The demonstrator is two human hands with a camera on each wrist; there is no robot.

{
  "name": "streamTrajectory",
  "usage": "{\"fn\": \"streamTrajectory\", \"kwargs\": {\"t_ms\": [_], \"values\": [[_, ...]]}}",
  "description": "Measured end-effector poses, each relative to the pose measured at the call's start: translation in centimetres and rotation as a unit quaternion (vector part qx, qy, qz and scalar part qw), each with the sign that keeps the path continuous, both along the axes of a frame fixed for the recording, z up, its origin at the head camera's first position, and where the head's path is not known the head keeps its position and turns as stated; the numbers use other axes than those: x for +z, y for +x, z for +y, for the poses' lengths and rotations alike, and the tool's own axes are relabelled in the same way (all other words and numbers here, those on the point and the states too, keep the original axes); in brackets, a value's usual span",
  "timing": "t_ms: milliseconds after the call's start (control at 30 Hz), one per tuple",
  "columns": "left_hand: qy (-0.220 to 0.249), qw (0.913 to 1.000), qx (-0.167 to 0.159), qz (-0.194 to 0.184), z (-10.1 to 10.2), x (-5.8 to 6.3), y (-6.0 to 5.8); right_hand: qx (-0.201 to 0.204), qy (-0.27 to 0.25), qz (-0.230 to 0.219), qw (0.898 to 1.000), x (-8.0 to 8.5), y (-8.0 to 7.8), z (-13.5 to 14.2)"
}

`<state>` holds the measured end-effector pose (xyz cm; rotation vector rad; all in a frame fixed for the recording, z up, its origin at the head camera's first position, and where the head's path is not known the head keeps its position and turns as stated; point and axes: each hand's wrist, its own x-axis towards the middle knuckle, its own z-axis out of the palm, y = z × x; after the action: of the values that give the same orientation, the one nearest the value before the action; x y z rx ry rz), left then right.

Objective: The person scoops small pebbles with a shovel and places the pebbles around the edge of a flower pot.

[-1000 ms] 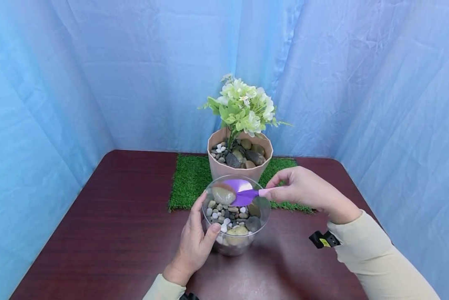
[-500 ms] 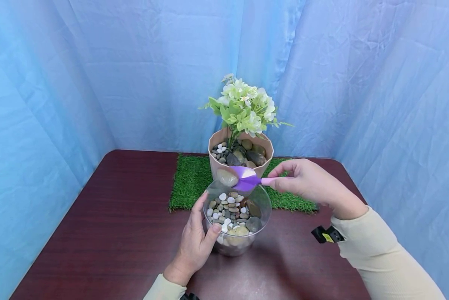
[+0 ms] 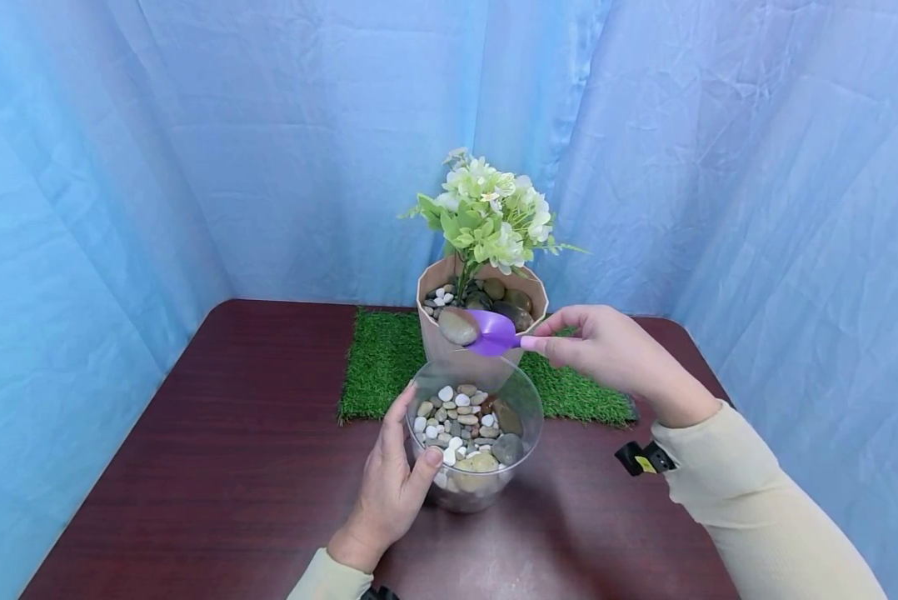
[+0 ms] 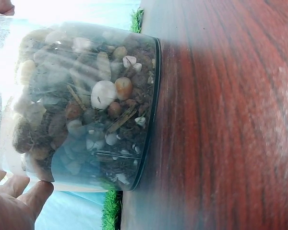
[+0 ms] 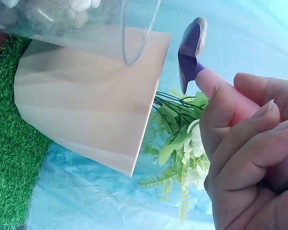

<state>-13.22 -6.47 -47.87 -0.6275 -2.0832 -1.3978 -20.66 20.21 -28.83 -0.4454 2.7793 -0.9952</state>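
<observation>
My right hand (image 3: 606,354) grips the pink handle of a small trowel (image 3: 496,335) with a purple blade. A large smooth tan stone (image 3: 456,327) lies on the blade, near the front rim of a beige faceted flowerpot (image 5: 86,91). In the right wrist view the blade is raised past the rims of pot and container. With thumb at the near rim and fingers along the side, my left hand (image 3: 389,475) holds a clear round container (image 3: 530,404). Pebbles and larger stones fill its lower part, and through its wall the left wrist view shows dark bits at the bottom.
White-green flowers (image 3: 497,208) rise from the pot, among stones and pebbles. The pot stands on a green artificial grass mat (image 3: 377,367) at the back of the dark red-brown table (image 3: 231,450). Blue curtains (image 3: 306,150) surround the table's back and sides.
My right hand has lifted the trowel with its stone up and away from inside the clear container, toward the pot's front rim. My left hand stays in place on the container.
</observation>
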Motion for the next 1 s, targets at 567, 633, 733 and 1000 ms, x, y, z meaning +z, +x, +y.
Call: {"fn": "streamTrajectory", "kwargs": {"t_ms": [567, 633, 733, 1000], "values": [[0.001, 1.0000, -0.001, 0.002, 0.0, 0.0, 0.0, -0.036, 0.026, 0.019, 0.999, -0.6, -2.0, -1.2], [-0.002, 1.0000, 0.002, 0.001, 0.0, 0.0, 0.0, -0.037, 0.030, 0.022, 0.999, -0.7, -2.2, -1.4], [-0.003, 1.0000, 0.004, 0.001, 0.0, 0.0, 0.0, -0.035, 0.039, 0.030, 0.998, -0.7, -2.4, -1.6], [0.001, 1.0000, 0.000, -0.004, 0.0, 0.0, 0.0, -0.037, 0.045, 0.034, 0.998, -0.7, -3.0, -2.2]]}}
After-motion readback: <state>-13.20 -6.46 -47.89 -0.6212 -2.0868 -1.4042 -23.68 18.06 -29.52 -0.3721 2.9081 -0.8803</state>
